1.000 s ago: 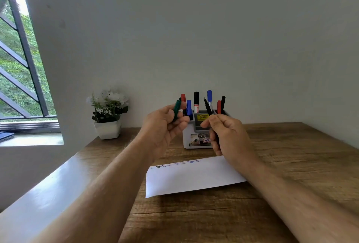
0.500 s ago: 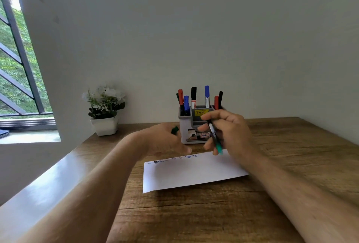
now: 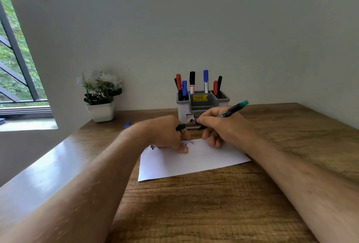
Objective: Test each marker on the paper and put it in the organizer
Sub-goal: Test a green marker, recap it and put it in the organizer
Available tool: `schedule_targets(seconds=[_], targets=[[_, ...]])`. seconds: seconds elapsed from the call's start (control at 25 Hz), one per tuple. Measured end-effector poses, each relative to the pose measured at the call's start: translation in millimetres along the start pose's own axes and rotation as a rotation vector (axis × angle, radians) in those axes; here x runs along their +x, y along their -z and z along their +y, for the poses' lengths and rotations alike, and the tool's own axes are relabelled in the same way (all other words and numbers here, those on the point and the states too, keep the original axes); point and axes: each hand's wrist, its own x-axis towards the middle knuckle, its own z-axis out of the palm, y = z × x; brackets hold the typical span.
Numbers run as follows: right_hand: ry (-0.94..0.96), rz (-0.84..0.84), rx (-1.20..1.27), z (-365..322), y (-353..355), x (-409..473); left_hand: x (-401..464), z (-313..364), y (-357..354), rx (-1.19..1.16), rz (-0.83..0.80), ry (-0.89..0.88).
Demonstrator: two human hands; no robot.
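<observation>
Both hands are working over the paper (image 3: 192, 162) at the middle of the table (image 3: 204, 207). Left hand (image 3: 165, 132) is pinching a dark green cap (image 3: 180, 127) while a fingertip is pressing the sheet down; right hand (image 3: 221, 126) is gripping the uncapped marker (image 3: 232, 109) in a writing hold, its teal end pointing up and to the right, its tip aiming at the far edge of the sheet. Blue and dark test scribbles (image 3: 186, 143) are already lining that far edge, and seven or so markers are standing in the organizer (image 3: 203, 104) just beyond the hands, so most of the job is looking done: this marker is still needing its stroke, its cap and its slot. A small blue object (image 3: 127, 124) is lying farther left on the table, perhaps another cap or marker, too blurred to tell. Left fingers are hiding part of the scribbles, and the marker's tip is hard to make out. A potted plant (image 3: 100, 95) is sitting far left.
</observation>
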Motion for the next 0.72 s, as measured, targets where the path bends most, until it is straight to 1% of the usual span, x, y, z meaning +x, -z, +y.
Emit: schedule_targets(seconds=[0.12,0.28,0.44,0.56,0.72], targets=[[-0.009,-0.074,-0.021,2.7,0.5,1.3,1.2,-1.4,-1.6,-0.005,-0.022,0.017],[-0.013,-0.128,-0.067,3.2,1.6,2.9,0.9,0.9,-3.8,-0.005,-0.048,0.023],[-0.014,-0.098,-0.108,6.8,-0.6,6.8,2.7,2.7,-4.5,-0.012,-0.04,0.024],[0.039,-0.032,-0.25,8.8,-3.2,9.5,5.4,3.0,-5.7,-0.056,-0.007,-0.01],[0.081,-0.032,-0.3,6.8,-4.7,8.9,8.6,2.2,-9.7,-0.073,-0.005,-0.032]])
